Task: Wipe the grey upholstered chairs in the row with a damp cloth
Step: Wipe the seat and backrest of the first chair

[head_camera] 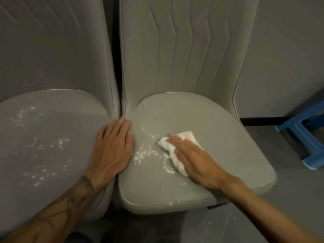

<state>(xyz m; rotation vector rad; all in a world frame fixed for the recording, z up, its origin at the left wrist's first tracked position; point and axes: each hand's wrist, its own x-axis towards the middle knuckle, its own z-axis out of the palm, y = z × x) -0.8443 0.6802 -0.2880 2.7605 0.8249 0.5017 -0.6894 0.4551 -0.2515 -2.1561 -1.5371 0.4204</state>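
Two grey upholstered chairs stand side by side. On the right chair's seat [219, 123] lies a white cloth [177, 161], and my right hand [196, 158] presses flat on it with straight fingers. White powder [145, 151] is smeared just left of the cloth. My left hand [112, 148] rests flat across the gap between the seats, on the right edge of the left chair's seat [43, 137], which is speckled with white powder.
A blue plastic stool [305, 135] stands on the grey floor at the right. Some white powder lies on the floor [215, 223] below the right seat's front edge. Grey wall behind the chairs on the right.
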